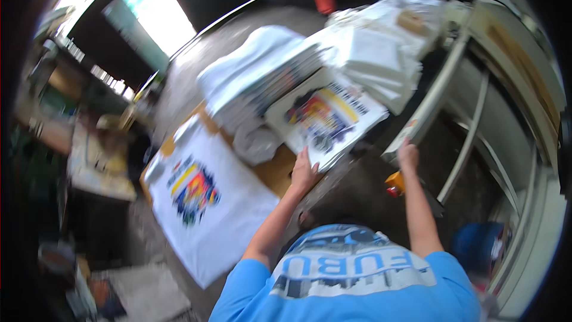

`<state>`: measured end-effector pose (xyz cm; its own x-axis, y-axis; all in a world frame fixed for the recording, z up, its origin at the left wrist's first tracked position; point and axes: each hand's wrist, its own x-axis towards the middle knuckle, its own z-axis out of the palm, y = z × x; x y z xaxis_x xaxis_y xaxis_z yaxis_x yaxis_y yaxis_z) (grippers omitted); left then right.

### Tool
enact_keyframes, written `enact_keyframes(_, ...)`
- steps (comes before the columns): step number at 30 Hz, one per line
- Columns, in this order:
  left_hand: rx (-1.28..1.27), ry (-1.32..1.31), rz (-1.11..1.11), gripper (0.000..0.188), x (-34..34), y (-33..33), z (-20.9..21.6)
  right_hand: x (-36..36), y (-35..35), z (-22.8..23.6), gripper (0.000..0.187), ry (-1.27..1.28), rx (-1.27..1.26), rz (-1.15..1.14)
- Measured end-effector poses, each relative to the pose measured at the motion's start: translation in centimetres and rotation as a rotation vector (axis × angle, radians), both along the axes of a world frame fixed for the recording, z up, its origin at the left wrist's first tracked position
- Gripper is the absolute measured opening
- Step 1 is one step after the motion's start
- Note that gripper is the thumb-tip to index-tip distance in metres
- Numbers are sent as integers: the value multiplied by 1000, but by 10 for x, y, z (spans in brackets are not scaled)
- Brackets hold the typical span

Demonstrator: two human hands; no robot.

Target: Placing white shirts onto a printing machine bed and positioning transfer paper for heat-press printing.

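My left hand (304, 173) rests with its fingers stretched out at the near edge of a stack of white printed sheets (363, 118). The top sheet carries a colourful picture with dark lettering. To the left, a white T-shirt (239, 217) with a similar coloured print lies spread over a brown board (277, 180). My right hand (408, 156) is closed at the near end of a pale machine bar (430, 107); blur softens its fingers. Just below that hand is a yellow box with a red button (393, 185).
A tall pile of folded white shirts (250, 71) stands behind the spread shirt, beside a crumpled clear plastic bag (256, 143). More white cloth (372, 53) is heaped at the back right. The large pale machine frame (471, 143) fills the right; a cluttered bench (89, 161) is left.
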<state>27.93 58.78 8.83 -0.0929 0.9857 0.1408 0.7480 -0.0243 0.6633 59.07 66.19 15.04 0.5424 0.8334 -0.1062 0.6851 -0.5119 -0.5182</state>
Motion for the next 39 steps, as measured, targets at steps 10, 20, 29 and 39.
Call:
enact_keyframes(10, -268, 352, -327, 54, 29, 42, -43, -21, -6, -4, 63, -53, 34, -75)
enact_keyframes(20, 45, 222, -256, 13, 42, 64, -34, -13, 5, 10, 60, -183, -18, -71)
enact_keyframes(29, -133, 250, -257, 12, 30, 70, -7, -23, 1, 5, 59, -184, -31, -70)
enact_keyframes(39, 169, -307, 466, 11, -103, -13, 72, -12, 5, -5, 64, -192, -63, -60)
